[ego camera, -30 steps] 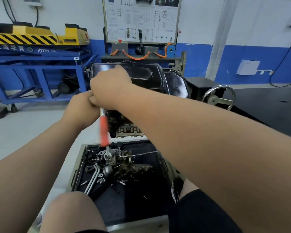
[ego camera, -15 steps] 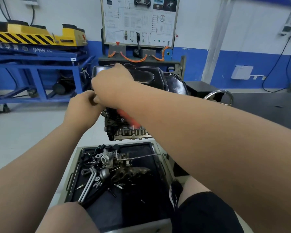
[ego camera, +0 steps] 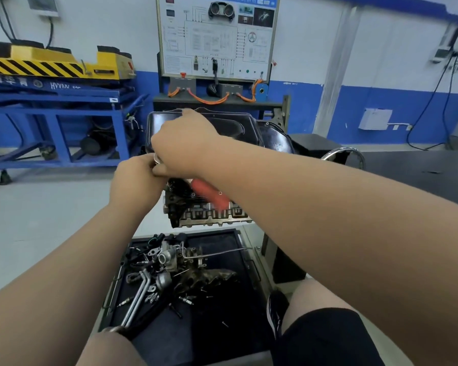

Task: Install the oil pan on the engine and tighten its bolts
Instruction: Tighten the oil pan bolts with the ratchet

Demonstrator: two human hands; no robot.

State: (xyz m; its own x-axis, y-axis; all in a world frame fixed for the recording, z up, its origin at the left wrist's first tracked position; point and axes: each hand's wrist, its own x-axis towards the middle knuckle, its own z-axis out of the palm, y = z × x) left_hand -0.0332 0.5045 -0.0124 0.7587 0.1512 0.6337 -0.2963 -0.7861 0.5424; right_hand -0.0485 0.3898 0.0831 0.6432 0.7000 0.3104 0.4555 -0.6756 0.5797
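Both sets of fingers are curled and meet at the shiny metal head of a red-handled ratchet (ego camera: 208, 194). The right hand (ego camera: 185, 143) grips it; what the left hand (ego camera: 135, 178) pinches is hidden. The handle points to 4 o'clock. The black oil pan (ego camera: 238, 128) sits atop the engine (ego camera: 196, 212) at 12 o'clock, with a parts tray (ego camera: 222, 326) at 6 o'clock.
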